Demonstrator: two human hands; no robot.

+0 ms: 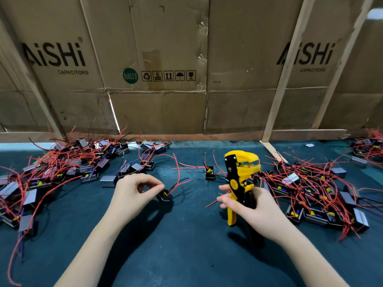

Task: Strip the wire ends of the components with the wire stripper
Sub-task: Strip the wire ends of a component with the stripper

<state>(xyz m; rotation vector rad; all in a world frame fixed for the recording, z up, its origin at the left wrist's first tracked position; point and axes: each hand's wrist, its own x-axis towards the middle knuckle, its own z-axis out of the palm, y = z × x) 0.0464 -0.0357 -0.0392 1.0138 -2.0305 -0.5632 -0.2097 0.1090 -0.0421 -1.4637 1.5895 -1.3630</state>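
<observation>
Head view: one small component pinched at the bench, stripper held ready.

The left hand (pixel 135 188) pinches a small black component (pixel 164 196) by its hard plastic body, just above the dark green mat (pixel 176 255); its thin red wire (pixel 176 184) arcs away, limp and springy, likely to flick about unless held close to the end. The right hand (pixel 251 206) curls round the handles of the yellow-and-black wire stripper (pixel 240 175), upright, head agape and nothing in it. The component looks light and stiff-cased. Tangled heaps of like components lie left (pixel 62 166) and right (pixel 310 187), before a cardboard wall (pixel 165 48).
</observation>
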